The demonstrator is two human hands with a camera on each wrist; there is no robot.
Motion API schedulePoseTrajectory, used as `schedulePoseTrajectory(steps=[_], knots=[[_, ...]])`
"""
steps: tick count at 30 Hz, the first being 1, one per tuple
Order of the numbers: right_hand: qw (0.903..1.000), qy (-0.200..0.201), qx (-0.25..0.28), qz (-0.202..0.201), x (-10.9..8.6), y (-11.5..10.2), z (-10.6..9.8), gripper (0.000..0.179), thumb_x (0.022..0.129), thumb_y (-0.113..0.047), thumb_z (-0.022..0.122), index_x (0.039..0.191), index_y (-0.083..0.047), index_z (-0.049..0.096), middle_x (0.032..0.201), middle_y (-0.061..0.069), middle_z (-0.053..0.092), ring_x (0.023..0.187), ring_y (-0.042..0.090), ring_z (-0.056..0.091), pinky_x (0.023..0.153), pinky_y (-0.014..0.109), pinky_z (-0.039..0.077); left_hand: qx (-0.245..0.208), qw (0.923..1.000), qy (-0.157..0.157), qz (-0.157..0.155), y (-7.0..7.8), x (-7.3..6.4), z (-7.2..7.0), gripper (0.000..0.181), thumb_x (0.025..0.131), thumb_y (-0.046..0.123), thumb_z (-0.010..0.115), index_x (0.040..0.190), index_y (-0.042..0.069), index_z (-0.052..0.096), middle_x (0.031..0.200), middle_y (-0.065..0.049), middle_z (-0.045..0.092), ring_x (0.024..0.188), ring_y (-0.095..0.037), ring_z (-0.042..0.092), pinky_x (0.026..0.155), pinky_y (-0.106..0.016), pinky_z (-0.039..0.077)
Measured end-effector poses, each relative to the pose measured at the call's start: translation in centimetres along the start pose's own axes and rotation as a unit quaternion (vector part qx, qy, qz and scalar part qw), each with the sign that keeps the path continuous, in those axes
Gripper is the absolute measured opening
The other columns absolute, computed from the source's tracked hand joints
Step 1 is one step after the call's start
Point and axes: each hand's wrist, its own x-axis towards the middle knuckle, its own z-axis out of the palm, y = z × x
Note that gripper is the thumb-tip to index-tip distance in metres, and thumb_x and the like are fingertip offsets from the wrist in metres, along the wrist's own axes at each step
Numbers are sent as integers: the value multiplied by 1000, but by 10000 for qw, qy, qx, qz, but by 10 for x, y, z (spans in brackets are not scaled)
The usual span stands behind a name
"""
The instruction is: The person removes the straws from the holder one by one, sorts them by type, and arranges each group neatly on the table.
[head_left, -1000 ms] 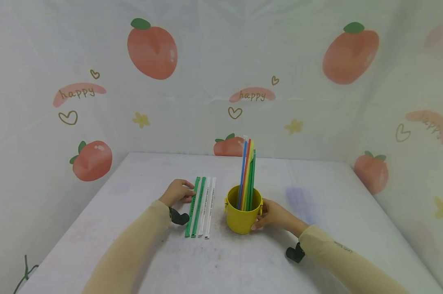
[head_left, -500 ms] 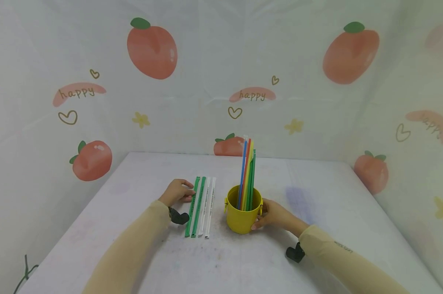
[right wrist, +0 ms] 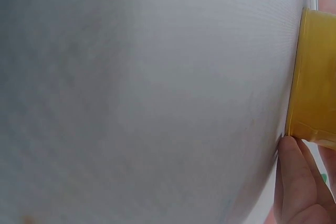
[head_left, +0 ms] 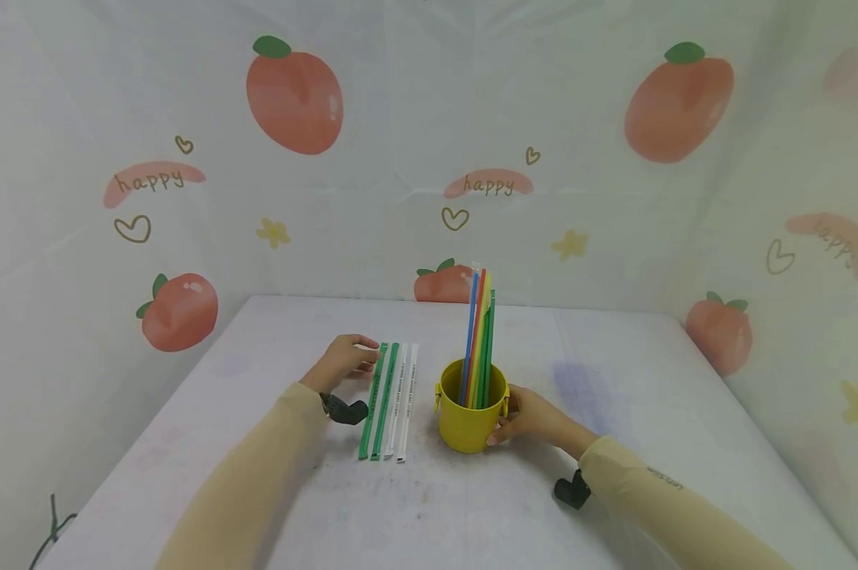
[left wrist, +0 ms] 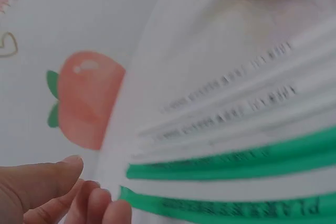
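In the head view my left hand (head_left: 343, 358) is at the far end of the leftmost green paper-wrapped straw (head_left: 373, 404). The left wrist view shows its loosely bent fingers beside the tip of that green wrapper (left wrist: 241, 206), with nothing pinched between them. A second green wrapped straw (head_left: 385, 402) and two white wrapped straws (head_left: 406, 404) lie parallel to its right. My right hand (head_left: 539, 416) holds the right side of a small yellow bucket (head_left: 465, 431), thumb in front and fingers behind. Blue, red, yellow and green straws (head_left: 480, 340) stand upright in the bucket, leaning slightly.
A white cloth covers the table (head_left: 415, 522), with a faint purple stain (head_left: 578, 388) right of the bucket. Behind it hangs a white curtain (head_left: 400, 103) printed with fruit. A dark green cord (head_left: 53, 522) shows at the lower left.
My left hand has shifted a little away from me, up along the leftmost green straw to its far end. The right hand, bucket and straws stay where they were.
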Motion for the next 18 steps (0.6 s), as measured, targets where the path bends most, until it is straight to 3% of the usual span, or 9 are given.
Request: schedulePoseTrajectory(steps=[4,7,14,18], knots=[[10000,-17,3,5,-1,0,0,77,64,-23,92,129,-6,55,109,4,63,91,21,52,80,31,45,-61,9997,-148,210,19,-9,-1,38,95,17,61,130,2,55,122,-20,60,103,-31,63,79,-28,59],[10000,-11,-13,55,-1,-1,0,77,64,-23,92,129,-6,55,109,4,64,92,21,52,81,32,46,-201,9982,-263,508,36,-18,-2,38,96,18,61,130,4,55,123,-21,59,109,-36,60,83,-32,58],[9999,24,-7,161,0,-2,0,75,64,-21,91,128,-6,55,110,3,64,92,20,52,82,31,46,-454,9881,-510,1379,72,-47,4,33,96,16,59,127,6,57,110,-13,63,97,-28,63,89,-39,56],[9999,13,26,125,0,-1,-1,74,64,-18,91,128,-5,55,108,3,64,91,20,52,80,31,46,-674,9806,-665,1717,86,-60,14,32,96,14,60,127,5,57,102,-9,64,88,-21,62,87,-37,57]])
